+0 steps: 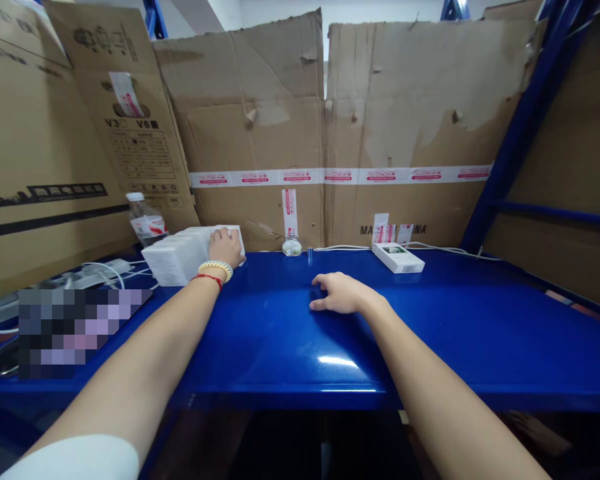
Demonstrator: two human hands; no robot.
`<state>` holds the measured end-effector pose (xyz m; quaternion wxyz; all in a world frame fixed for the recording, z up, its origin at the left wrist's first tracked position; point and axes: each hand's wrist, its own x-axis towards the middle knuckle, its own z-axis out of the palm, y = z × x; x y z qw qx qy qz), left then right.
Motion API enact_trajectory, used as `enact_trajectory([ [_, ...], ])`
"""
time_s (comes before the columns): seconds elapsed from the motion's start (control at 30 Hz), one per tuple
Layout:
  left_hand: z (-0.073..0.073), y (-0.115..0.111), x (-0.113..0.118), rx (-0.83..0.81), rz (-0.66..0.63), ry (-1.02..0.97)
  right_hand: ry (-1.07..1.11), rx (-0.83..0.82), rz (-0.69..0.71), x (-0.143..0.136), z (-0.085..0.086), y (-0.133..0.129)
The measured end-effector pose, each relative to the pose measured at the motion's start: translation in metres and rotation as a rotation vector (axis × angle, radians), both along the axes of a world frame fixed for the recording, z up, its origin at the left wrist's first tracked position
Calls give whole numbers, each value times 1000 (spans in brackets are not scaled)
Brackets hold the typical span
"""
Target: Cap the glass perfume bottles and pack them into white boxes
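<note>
My left hand (225, 247) is at the right end of a row of white boxes (173, 260), its fingers curled over the end box (237, 235). The row stands on edge, box against box, at the left of the blue table (280, 333). Over the middle of the table is my right hand (341, 293), empty, thumb and fingers apart. Beyond it, near the back edge, stand a small round clear glass bottle (292, 247) and a small silvery cylinder (310, 254). Farther right, a single white box (399, 258) lies flat with a dark picture on top.
A plastic drink bottle (147, 220) stands behind the row of boxes. White cables and a power strip (97, 272) lie at the left, beside a blurred-out patch. Tall cardboard sheets (260, 133) wall the back and left. A blue metal post (520, 113) rises at the right.
</note>
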<state>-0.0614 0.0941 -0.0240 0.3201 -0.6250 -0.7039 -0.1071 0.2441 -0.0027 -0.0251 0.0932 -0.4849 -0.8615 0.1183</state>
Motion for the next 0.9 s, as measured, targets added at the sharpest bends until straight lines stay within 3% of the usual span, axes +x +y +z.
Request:
enact_trajectory([
  [0.27,-1,11,-15,-3,-20,-20,-18,8,3,0,-1,1],
  [0.43,0,12,-16,-8,32,4,-22,22,3,0,-1,1],
  [0.9,6,13,-14,-34,11,-34,-40,34,8,-1,0,-1],
])
